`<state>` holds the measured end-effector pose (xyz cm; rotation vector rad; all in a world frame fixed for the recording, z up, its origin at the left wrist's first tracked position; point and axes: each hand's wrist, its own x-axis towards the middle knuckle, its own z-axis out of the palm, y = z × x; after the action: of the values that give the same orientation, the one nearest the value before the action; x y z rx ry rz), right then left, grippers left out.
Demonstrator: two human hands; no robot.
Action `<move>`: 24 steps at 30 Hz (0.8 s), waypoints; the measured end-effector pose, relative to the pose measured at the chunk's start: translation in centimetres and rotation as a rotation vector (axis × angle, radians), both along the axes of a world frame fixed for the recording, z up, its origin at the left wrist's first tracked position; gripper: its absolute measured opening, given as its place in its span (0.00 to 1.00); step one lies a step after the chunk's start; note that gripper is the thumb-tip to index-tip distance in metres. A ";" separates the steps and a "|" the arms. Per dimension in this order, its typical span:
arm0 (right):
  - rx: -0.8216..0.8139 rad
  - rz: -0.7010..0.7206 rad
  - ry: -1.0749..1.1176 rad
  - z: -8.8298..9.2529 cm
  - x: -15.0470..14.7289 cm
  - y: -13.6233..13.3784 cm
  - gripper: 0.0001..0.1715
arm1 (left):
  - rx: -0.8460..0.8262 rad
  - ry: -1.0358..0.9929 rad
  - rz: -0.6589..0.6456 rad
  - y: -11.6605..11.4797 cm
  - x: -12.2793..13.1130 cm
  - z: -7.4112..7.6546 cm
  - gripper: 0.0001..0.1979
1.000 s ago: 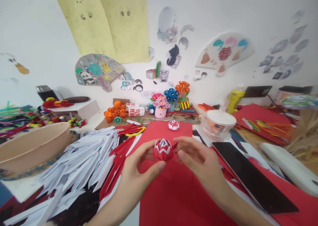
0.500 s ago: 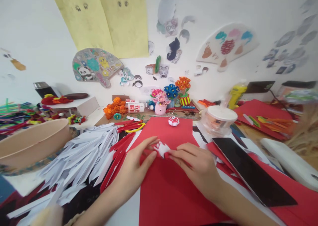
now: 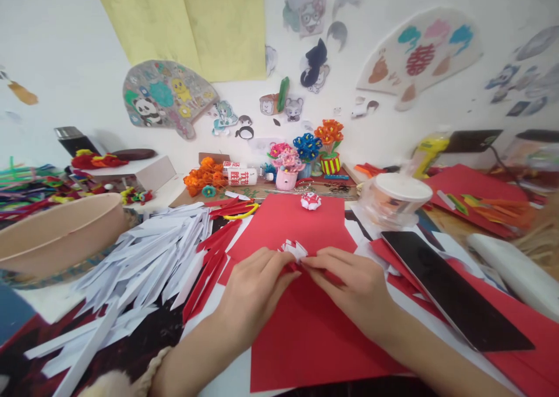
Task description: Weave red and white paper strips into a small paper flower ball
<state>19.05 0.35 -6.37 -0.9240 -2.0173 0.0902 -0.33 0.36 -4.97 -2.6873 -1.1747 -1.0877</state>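
Between my two hands is a small folded-paper piece (image 3: 294,248), white with red parts. My left hand (image 3: 257,292) pinches its left and near side, thumb and fingers closed. From the right, my right hand (image 3: 349,277) grips it with closed fingertips. The fingers hide much of its lower part. Underneath lies red paper (image 3: 301,339), over which both hands are held. Farther back on that paper sits a round red-and-white folded-paper ball (image 3: 311,201).
Left of me are a pile of white paper strips (image 3: 144,257), some red strips (image 3: 213,263) and a beige basin (image 3: 61,228). A black tablet-like slab (image 3: 454,292) lies right, near a lidded tub (image 3: 395,196). Craft flowers (image 3: 308,149) stand along the wall.
My left hand has moved right and closed in on the folded piece, fingers now nearer my right hand. The view has shifted slightly. The paper ball stays on the red paper.
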 end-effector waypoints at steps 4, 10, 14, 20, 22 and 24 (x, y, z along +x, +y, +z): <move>-0.013 0.004 0.051 0.2 -0.1 0.1 0.13 | 0.073 -0.005 -0.097 0.3 -0.6 0.2 0.09; -0.130 0.041 0.042 -0.2 0.0 0.3 0.10 | 0.360 0.206 -0.127 0.3 -0.4 0.7 0.08; -0.194 0.033 -0.011 -0.7 0.0 0.2 0.09 | 0.497 0.269 -0.151 0.2 0.2 0.7 0.15; 0.018 -0.057 -0.223 -1.4 0.0 0.0 0.09 | 0.514 0.391 -0.183 -0.1 0.3 0.7 0.16; 0.092 -0.073 -0.228 -1.4 0.0 -0.1 0.12 | 0.504 0.406 -0.186 -0.2 0.3 0.7 0.16; 0.143 -0.085 -0.216 -1.2 -0.1 -0.1 0.13 | 0.475 0.390 -0.188 -0.1 0.3 0.5 0.16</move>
<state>18.95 0.20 -7.60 -0.9599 -2.1464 -0.2059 -0.05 0.21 -4.51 -2.4945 -0.5303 -0.6916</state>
